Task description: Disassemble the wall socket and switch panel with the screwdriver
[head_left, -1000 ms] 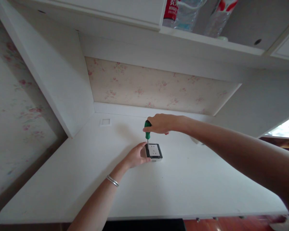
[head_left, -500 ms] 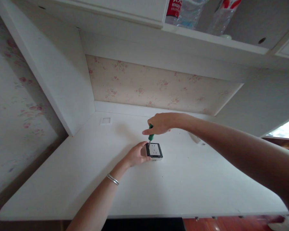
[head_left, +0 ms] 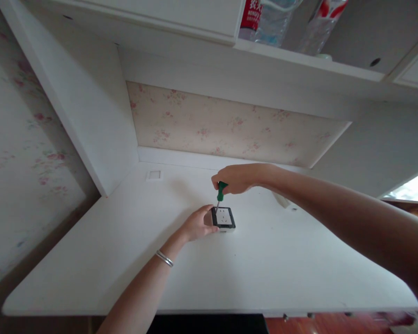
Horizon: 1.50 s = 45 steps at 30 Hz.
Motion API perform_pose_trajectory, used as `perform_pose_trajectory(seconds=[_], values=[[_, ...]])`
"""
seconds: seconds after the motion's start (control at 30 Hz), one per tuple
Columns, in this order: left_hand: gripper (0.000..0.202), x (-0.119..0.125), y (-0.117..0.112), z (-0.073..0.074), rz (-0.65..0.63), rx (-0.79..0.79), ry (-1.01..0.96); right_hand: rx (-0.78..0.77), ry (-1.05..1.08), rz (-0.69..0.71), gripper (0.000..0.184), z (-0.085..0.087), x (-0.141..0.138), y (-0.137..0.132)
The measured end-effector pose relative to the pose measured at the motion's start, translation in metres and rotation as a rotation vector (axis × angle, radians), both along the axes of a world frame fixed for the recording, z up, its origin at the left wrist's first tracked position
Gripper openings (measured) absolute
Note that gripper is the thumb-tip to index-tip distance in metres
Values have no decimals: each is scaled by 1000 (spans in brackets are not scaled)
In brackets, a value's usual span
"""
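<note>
A small square socket block (head_left: pixel 224 218), white face in a black frame, lies on the white desk (head_left: pixel 264 269). My left hand (head_left: pixel 197 224) grips its left side, thumb on top, a silver bangle on the wrist. My right hand (head_left: pixel 234 178) is closed round a green-handled screwdriver (head_left: pixel 220 194), held tilted with its tip down at the block's upper left corner.
A small white square plate (head_left: pixel 153 175) lies at the back left of the desk, and a small white piece (head_left: pixel 282 200) lies behind my right forearm. Bottles (head_left: pixel 264 18) stand on the shelf above. White panels wall the alcove left and right.
My right hand has shifted slightly right and lower, and the screwdriver has tilted from upright to leaning, with less of the handle showing. My left hand and the block stayed put.
</note>
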<state>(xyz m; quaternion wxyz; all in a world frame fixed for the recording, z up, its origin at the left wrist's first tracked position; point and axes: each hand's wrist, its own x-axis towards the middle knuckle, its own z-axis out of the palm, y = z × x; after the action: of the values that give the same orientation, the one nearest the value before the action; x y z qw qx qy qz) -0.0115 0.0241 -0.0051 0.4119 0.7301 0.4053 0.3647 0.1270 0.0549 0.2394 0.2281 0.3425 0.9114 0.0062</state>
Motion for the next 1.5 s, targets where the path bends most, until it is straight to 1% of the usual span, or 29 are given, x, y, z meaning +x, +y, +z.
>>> perform_pose_trajectory(seconds=[0.07, 0.1, 0.17, 0.23, 0.27, 0.3, 0.33, 0.4, 0.43, 0.5, 0.57, 0.63, 0.73, 0.8, 0.83, 0.87, 0.9, 0.97, 1.0, 1.03, 1.1, 1.17, 1.2, 1.27, 1.3, 1.33, 1.37, 1.43, 1.5], values=[[81, 0, -1, 2, 2, -12, -3, 6, 9, 3, 34, -1, 1, -1], [81, 0, -1, 3, 6, -17, -5, 6, 22, -28, 38, -1, 1, -1], [81, 0, -3, 5, 8, -22, -7, 14, 37, -151, 48, -1, -1, -3], [80, 0, -3, 6, 10, -22, -11, 47, 1, -280, 53, -1, -4, -4], [80, 0, -3, 6, 10, -20, -11, 62, -33, -315, 54, -1, -5, -3], [80, 0, -3, 6, 10, -16, -11, 67, -61, -321, 53, 0, -6, -3], [80, 0, -3, 6, 9, -11, -8, 65, -74, -300, 50, -1, -6, -2], [80, 0, -3, 5, 5, 0, 2, 46, -52, -210, 41, -2, -3, 2], [81, 0, -2, 4, 5, 4, 6, 38, -33, -160, 41, -2, -1, 3], [81, 0, -2, 3, 6, 3, 7, 39, -10, -75, 48, -4, 4, 6], [81, 1, -2, 3, 12, -6, -1, 34, 6, -38, 54, -5, 6, 8], [80, 1, -2, 4, 14, -9, -7, 16, 45, -76, 57, -6, 6, 7], [79, 1, -2, 6, 6, 3, -4, -32, 50, -232, 59, -5, 2, 4], [80, 0, -2, 6, -1, 12, 5, -51, 16, -274, 53, -5, 0, 2], [81, 0, -2, 6, -4, 16, 12, -48, 22, -250, 46, -5, -1, 2], [81, 0, -2, 5, -6, 19, 20, -47, 46, -201, 39, -5, -1, 2], [82, -1, -1, 4, -7, 22, 27, -48, 76, -139, 37, -5, -1, 3], [83, -1, -1, 3, -11, 25, 35, -43, 131, -46, 46, -7, -1, 5], [83, 0, 0, 3, -11, 26, 35, -31, 141, -37, 50, -7, -1, 6], [82, 0, 0, 2, -9, 25, 34, -12, 139, -54, 51, -8, -1, 7], [81, 0, -1, 3, -5, 22, 27, 15, 112, -133, 48, -9, -1, 10], [81, 0, -2, 3, -6, 15, 20, -5, 88, -185, 46, -9, -1, 11], [81, 0, -2, 4, -10, 12, 20, -19, 90, -174, 42, -10, -1, 12], [82, 0, -2, 4, -12, 9, 23, -20, 116, -97, 33, -10, 1, 13], [82, 0, -2, 4, -12, 9, 23, -7, 131, -56, 34, -10, 2, 14], [82, 0, -2, 3, -11, 9, 21, 5, 138, -34, 40, -11, 3, 15], [82, 0, -1, 3, -9, 10, 16, 10, 133, -43, 45, -11, 3, 15], [81, 0, -1, 2, -5, 12, 7, -7, 106, -130, 46, -12, 4, 16], [82, 0, 0, 1, -5, 13, 11, -26, 98, -184, 40, -12, 5, 16]])
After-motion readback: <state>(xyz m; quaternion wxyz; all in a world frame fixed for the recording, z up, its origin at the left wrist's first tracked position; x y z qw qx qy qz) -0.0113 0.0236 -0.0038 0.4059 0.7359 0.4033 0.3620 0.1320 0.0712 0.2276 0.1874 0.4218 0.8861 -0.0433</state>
